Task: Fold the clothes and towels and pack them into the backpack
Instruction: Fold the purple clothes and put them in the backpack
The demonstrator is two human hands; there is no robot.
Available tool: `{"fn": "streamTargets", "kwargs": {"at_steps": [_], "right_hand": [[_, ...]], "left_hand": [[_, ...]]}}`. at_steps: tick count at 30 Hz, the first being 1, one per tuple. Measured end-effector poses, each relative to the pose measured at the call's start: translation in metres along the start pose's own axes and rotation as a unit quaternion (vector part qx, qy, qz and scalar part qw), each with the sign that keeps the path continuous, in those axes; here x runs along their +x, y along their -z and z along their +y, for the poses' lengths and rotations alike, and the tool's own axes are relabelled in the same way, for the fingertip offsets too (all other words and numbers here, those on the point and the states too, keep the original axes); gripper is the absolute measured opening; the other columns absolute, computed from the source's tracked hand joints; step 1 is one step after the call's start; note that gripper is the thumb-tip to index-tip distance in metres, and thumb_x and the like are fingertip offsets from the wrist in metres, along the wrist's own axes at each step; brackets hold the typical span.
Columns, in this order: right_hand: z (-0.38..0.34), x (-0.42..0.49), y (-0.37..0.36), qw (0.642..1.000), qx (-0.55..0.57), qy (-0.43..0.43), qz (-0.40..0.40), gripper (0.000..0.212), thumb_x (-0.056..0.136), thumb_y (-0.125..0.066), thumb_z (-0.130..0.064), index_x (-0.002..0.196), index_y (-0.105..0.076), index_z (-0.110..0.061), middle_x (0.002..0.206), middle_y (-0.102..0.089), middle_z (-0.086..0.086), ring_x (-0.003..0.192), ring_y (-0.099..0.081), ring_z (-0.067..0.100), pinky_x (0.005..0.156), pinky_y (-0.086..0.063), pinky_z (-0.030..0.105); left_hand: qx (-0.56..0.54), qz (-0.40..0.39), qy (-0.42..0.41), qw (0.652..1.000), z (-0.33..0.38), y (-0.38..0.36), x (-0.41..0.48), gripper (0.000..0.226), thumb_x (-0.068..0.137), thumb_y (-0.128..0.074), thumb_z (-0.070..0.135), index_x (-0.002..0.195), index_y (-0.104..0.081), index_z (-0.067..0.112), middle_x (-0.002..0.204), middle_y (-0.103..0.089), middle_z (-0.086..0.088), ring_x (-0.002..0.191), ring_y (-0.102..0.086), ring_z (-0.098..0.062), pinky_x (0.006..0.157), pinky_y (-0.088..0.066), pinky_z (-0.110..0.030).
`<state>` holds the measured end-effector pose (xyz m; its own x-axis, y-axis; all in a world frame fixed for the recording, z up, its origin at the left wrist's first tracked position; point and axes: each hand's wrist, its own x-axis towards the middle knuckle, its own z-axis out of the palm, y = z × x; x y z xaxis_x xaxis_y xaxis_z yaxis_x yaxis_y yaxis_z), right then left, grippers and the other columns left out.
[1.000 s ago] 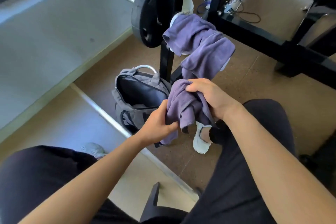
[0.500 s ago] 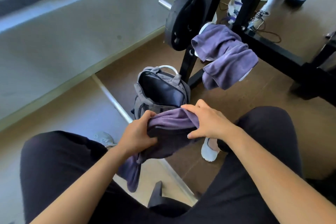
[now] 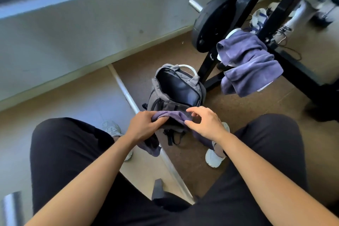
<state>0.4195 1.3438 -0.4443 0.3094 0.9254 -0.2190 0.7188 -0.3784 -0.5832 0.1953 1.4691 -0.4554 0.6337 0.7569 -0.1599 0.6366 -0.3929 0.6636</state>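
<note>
- Left hand [image 3: 145,127] has the purple towel [image 3: 173,115] bunched at one end, fingers [image 3: 159,120] curled tight round the cloth.
- Right hand [image 3: 206,125] sits at 3 o'clock of the left. Its fingers [image 3: 198,111] are spread loose and wide over the other end, with the thumb tip at the cloth's edge. It isn't gripping anything.
- The towel hangs between the knees, rumpled and sagging, and one tail droops below the left wrist.
- The grey backpack [image 3: 183,89] stands on the floor [image 3: 229,115] at 12 o'clock of the hands, just beyond the towel, with its main compartment gaping open.
- My read is that this is the fold, barely started. The right hand needs to pinch the far corner and pull the top edge taut, then match the corners before halving.
- Gather that drooping tail first, or the fold will come out lopsided and bulky for the bag's mouth.
- More purple towels [image 3: 251,64] are draped on the black rack [image 3: 206,73] at 2 o'clock of the backpack, below a weight plate [image 3: 211,24], so plenty is left to pack.
- As for writing, there's a small pale mark on the rack upright, too small to read. I can't make out any label on the bag or towel.
</note>
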Motion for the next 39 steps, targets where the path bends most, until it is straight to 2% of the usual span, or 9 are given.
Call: {"fn": "streamTargets", "kwargs": {"at_steps": [3, 9, 14, 18, 21, 25, 30, 35, 39], "right_hand": [[-0.013, 0.002, -0.013, 0.998, 0.004, 0.069, 0.010, 0.064, 0.071, -0.074, -0.056, 0.129, -0.061, -0.033, 0.119, -0.061, -0.009, 0.115, -0.054, 0.017, 0.098, -0.044, 0.042], [-0.030, 0.003, -0.041, 0.984, 0.145, 0.091, 0.052, 0.016, 0.081, -0.074, -0.030, 0.092, -0.071, -0.020, 0.084, -0.068, -0.007, 0.078, -0.063, 0.011, 0.074, -0.050, 0.032], [-0.033, 0.006, -0.041, 0.981, 0.184, 0.063, 0.017, 0.028, 0.078, -0.075, -0.040, 0.099, -0.073, -0.021, 0.086, -0.071, -0.010, 0.084, -0.068, 0.007, 0.077, -0.054, 0.028], [-0.036, 0.012, -0.038, 0.953, 0.301, 0.012, 0.042, 0.007, 0.093, -0.066, -0.013, 0.090, -0.073, -0.012, 0.071, -0.066, -0.011, 0.069, -0.057, 0.002, 0.068, -0.048, 0.027], [-0.031, 0.016, -0.021, 0.925, 0.372, -0.021, 0.068, 0.023, 0.099, -0.058, -0.008, 0.082, -0.070, -0.017, 0.070, -0.062, -0.015, 0.071, -0.053, 0.001, 0.070, -0.044, 0.023], [-0.037, 0.010, -0.006, 0.948, 0.309, 0.035, 0.073, 0.027, 0.100, -0.058, -0.008, 0.077, -0.063, -0.021, 0.064, -0.052, -0.017, 0.065, -0.045, -0.003, 0.065, -0.039, 0.018], [-0.040, 0.004, 0.021, 0.943, 0.311, 0.067, 0.097, 0.023, 0.097, -0.063, -0.008, 0.076, -0.064, 0.000, 0.064, -0.049, -0.001, 0.064, -0.042, 0.006, 0.060, -0.036, 0.022], [-0.012, 0.006, 0.050, 0.925, 0.306, 0.037, 0.222, 0.042, 0.097, -0.064, -0.018, 0.067, -0.046, 0.006, 0.061, -0.033, 0.007, 0.061, -0.030, 0.013, 0.056, -0.028, 0.028], [0.014, 0.013, 0.057, 0.941, 0.230, -0.027, 0.249, 0.048, 0.093, -0.068, -0.026, 0.065, -0.047, 0.006, 0.059, -0.032, 0.014, 0.059, -0.029, 0.013, 0.056, -0.028, 0.032]], "left_hand": [[0.024, -0.008, 0.012, 1.000, 0.009, -0.004, 0.001, 0.049, 0.092, -0.048, 0.066, 0.059, -0.055, 0.031, 0.055, -0.055, 0.002, 0.061, -0.054, -0.021, 0.055, -0.040, -0.032], [0.001, 0.000, 0.029, 1.000, 0.021, -0.001, 0.003, 0.072, 0.082, -0.036, 0.079, 0.057, -0.048, 0.012, 0.053, -0.053, -0.006, 0.057, -0.053, -0.023, 0.059, -0.043, -0.035], [0.008, 0.003, 0.034, 0.999, 0.023, 0.003, 0.005, 0.084, 0.073, -0.031, 0.085, 0.064, -0.062, 0.008, 0.049, -0.050, -0.004, 0.054, -0.048, -0.020, 0.059, -0.043, -0.035], [0.068, 0.046, 0.029, 0.996, 0.023, 0.005, 0.007, 0.066, 0.080, -0.034, 0.072, 0.053, -0.039, 0.012, 0.045, -0.039, -0.002, 0.051, -0.042, -0.020, 0.052, -0.032, -0.032], [0.170, 0.081, 0.029, 0.982, 0.016, 0.009, 0.014, 0.042, 0.080, -0.043, 0.050, 0.059, -0.042, 0.014, 0.055, -0.048, -0.001, 0.062, -0.048, -0.029, 0.054, -0.031, -0.032], [0.235, 0.087, 0.033, 0.968, 0.013, 0.008, 0.018, 0.013, 0.086, -0.054, 0.032, 0.083, -0.063, 0.022, 0.077, -0.064, 0.001, 0.078, -0.062, -0.033, 0.061, -0.032, -0.032], [0.156, 0.131, 0.028, 0.979, 0.002, 0.007, 0.021, 0.038, 0.081, -0.055, 0.006, 0.107, -0.070, 0.030, 0.106, -0.069, 0.006, 0.102, -0.060, -0.027, 0.066, -0.036, -0.034], [0.034, 0.124, 0.159, 0.979, -0.014, 0.019, 0.027, 0.038, 0.083, -0.050, 0.006, 0.101, -0.073, 0.030, 0.098, -0.073, 0.001, 0.095, -0.064, -0.031, 0.068, -0.043, -0.034], [-0.003, 0.154, 0.179, 0.972, -0.030, 0.028, 0.029, 0.033, 0.092, -0.050, 0.013, 0.111, -0.075, 0.025, 0.100, -0.075, 0.000, 0.097, -0.066, -0.029, 0.071, -0.043, -0.033]]}}
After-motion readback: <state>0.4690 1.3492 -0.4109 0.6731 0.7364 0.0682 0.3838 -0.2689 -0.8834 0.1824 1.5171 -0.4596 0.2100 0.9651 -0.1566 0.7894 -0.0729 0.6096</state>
